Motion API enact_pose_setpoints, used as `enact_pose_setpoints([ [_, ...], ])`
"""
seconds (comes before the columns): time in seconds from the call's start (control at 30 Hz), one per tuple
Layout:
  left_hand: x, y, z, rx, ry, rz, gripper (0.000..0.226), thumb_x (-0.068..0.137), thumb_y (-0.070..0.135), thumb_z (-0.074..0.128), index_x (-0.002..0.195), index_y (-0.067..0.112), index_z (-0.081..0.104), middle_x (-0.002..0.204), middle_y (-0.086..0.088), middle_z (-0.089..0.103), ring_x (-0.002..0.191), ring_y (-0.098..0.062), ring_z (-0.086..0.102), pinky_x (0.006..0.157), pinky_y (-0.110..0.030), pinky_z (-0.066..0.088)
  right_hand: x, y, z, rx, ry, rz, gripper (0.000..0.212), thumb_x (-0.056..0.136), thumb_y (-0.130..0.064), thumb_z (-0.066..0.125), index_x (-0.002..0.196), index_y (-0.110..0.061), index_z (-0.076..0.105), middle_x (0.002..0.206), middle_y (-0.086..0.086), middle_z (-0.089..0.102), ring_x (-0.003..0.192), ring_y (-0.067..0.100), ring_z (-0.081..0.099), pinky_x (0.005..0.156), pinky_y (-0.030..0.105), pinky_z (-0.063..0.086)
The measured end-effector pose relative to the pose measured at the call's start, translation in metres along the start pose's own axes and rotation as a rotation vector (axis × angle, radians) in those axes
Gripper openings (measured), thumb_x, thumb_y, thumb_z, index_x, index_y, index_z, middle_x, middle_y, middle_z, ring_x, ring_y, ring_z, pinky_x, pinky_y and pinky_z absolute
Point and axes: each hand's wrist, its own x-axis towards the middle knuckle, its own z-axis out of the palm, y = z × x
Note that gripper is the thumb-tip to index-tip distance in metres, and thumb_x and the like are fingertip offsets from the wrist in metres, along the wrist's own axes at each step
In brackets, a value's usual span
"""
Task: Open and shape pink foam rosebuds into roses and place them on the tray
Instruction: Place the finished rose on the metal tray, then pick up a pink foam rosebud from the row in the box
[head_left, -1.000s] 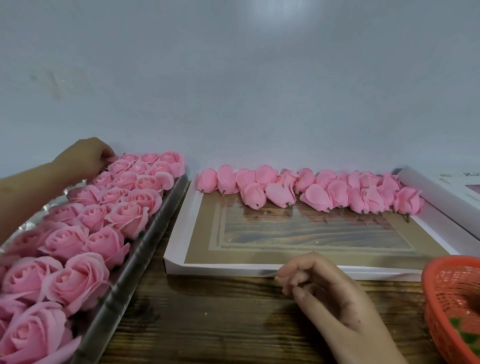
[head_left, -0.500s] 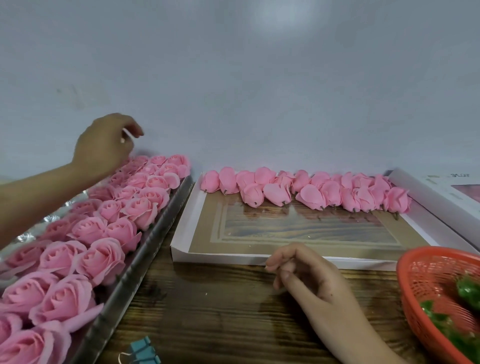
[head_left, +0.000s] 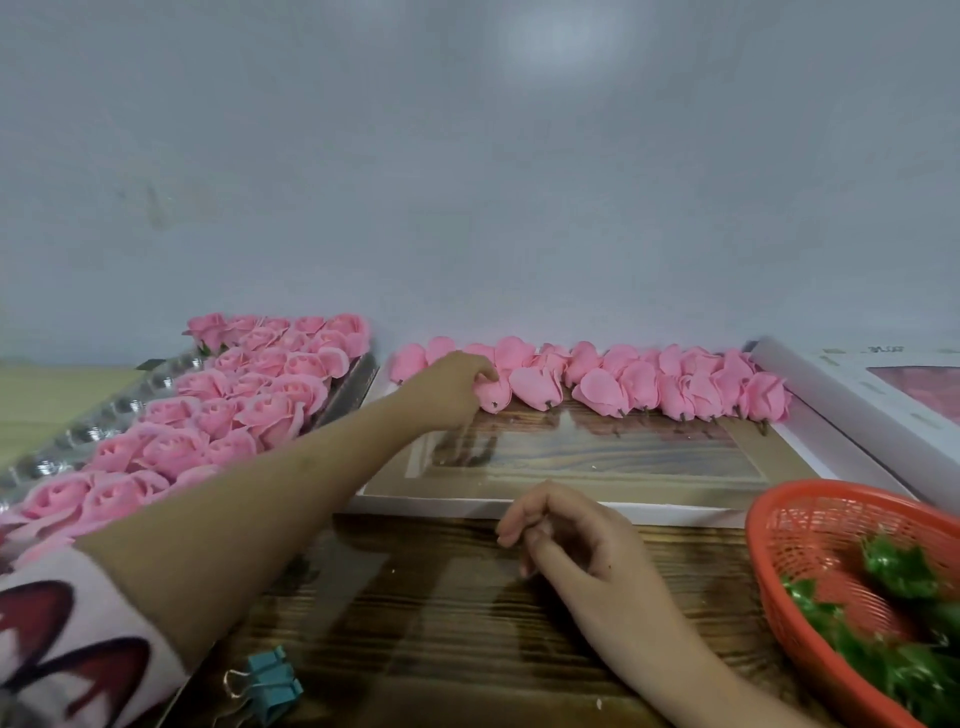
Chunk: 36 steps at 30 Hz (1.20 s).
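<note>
Grey wall behind, bare of fittings; dark wood-grain counter (head_left: 441, 597) below it carries the whole job. My left hand (head_left: 447, 387) is reached across to the far edge of the shallow white windowed box (head_left: 571, 462), fingers curled over and pinching one rosebud (head_left: 493, 395) at the left end of the row of closed buds (head_left: 639, 384). That row lies along the box's back edge, stems toward me, which I judge keeps every bud reachable without disturbing its neighbours. My right hand (head_left: 566, 530) rests on the counter just in front of the box, fingers loosely curled and holding nothing; it appears to be parked there to receive the bud for opening. Finished roses (head_left: 270, 410) sit packed in tight rows on the silver tray (head_left: 345, 389) at my left, close beside the box, so the carry from shaping to placing is short. Assessment: the tray is largely filled, with over a dozen buds outstanding. Next step is likely lifting the pinched bud clear; foam petals bruise easily, so a light grip is advised. Also noted: an orange basket (head_left: 810, 519) of green pieces (head_left: 893, 571) at right, blurred, and a teal binder clip (head_left: 270, 675) near my patterned sleeve (head_left: 67, 649).
</note>
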Motion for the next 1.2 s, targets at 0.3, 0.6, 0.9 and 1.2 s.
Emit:
enact_pose_setpoints([
  [0.3,0.017,-0.011,0.026,0.122,0.142,-0.043,0.032,0.065,0.037,0.051,0.094,0.027,0.061,0.089,0.007,0.052,0.084,-0.020,0.056,0.076,-0.045,0.051,0.000,0.003,-0.002,-0.033,-0.024,-0.015,0.038,0.087,0.014,0.050,0.080,-0.019,0.067,0.063,-0.003,0.057,0.064,0.023,0.061,0.065,0.034,0.045],
  [0.6,0.022,-0.008,0.029,0.029,0.216,-0.078,0.006,0.080,0.021,0.057,0.085,0.019,0.054,0.086,0.004,0.048,0.077,-0.015,0.047,0.075,-0.041,0.050,0.001,0.002,-0.002,0.001,-0.038,0.008,0.039,0.085,0.017,0.049,0.080,-0.018,0.066,0.070,-0.001,0.063,0.061,0.009,0.060,0.065,0.025,0.046],
  [0.9,-0.017,0.014,0.015,-0.200,0.378,-0.058,0.027,0.065,0.022,0.068,0.084,0.025,0.050,0.083,-0.004,0.058,0.081,-0.024,0.052,0.069,-0.035,0.043,0.004,0.006,-0.001,0.153,0.054,0.071,0.036,0.086,0.022,0.044,0.083,-0.007,0.066,0.076,0.003,0.067,0.059,0.009,0.057,0.061,0.018,0.043],
  [1.2,-0.104,0.074,0.019,-0.447,0.464,0.128,0.052,0.065,0.011,0.079,0.108,0.022,0.051,0.090,0.017,0.054,0.084,0.006,0.050,0.067,-0.007,0.036,0.005,0.004,-0.002,0.363,0.200,0.139,0.022,0.093,-0.020,0.054,0.114,-0.017,0.060,0.080,-0.001,0.068,0.062,0.013,0.062,0.049,0.023,0.048],
])
